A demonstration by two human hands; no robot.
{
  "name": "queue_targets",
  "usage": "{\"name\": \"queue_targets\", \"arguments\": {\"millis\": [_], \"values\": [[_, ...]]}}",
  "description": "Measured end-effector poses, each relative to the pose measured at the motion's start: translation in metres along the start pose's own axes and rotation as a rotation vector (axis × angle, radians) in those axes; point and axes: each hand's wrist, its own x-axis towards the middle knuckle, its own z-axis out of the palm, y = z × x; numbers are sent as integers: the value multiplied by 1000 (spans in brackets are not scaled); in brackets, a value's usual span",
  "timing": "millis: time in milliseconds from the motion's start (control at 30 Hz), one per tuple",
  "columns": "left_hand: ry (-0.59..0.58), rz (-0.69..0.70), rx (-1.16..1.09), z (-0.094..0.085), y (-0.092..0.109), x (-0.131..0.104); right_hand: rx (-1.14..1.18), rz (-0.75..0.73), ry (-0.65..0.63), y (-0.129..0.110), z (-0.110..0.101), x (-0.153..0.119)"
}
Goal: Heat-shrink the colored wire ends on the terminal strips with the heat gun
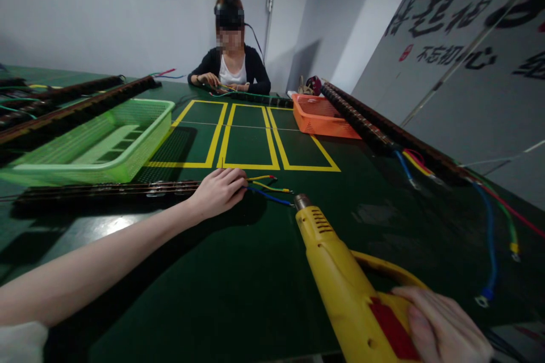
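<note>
My right hand [445, 323] is wrapped round the handle of a yellow heat gun [340, 278] at the lower right. The gun's metal nozzle points up and left, close to the tips of the loose wires. My left hand [219, 191] is closed over the right end of a long dark bar [140, 195] lying on the green table. Out of that end come a blue wire [270, 197] and yellow-green wires [272, 186] with metal terminals. The blue wire's tip is nearest to the nozzle; whether they touch I cannot tell.
A green basket [145, 153] with long bars across it stands at the left. At the back right, an orange basket [319, 125] bears more bars with hanging wires [489, 227]. Yellow tape frames [251, 168] mark the table. Across it sits a person [232, 68] handling wires.
</note>
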Motion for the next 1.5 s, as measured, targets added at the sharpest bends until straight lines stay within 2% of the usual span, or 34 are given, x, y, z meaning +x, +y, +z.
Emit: {"name": "queue_targets", "arguments": {"millis": [100, 233, 367, 533, 633, 700, 833, 967, 1100, 1200, 1367, 1500], "values": [[-3, -64, -11, 4, 3, 2, 20, 59, 35, -9, 5, 3], [7, -96, -24, 8, 1, 5, 89, 121, -46, -23, 0, 14], [29, -142, -27, 13, -6, 8, 214, 32, -214, -33, -9, 27], [39, -120, -40, 17, -8, 8, 162, -65, -353, -47, -10, 36], [37, -97, -33, 18, -7, 6, 113, -65, -445, -70, -7, 43], [40, -90, -36, 18, -7, 6, 53, 12, -528, -91, -4, 49], [40, -71, -32, 19, -7, 5, 119, 56, -646, -126, 10, 60], [4, -44, -22, 17, -6, 5, 151, 26, -610, -148, 25, 64], [-25, -40, -17, 13, -4, 7, 150, -58, -509, -160, 34, 65], [-46, -36, -26, 11, -4, 7, 172, -109, -486, -167, 38, 67], [-54, -43, -55, 9, -7, 5, 200, -142, -497, -173, 43, 70], [-52, -47, -39, 11, -8, 4, 263, -96, -550, -165, 41, 72]]}}
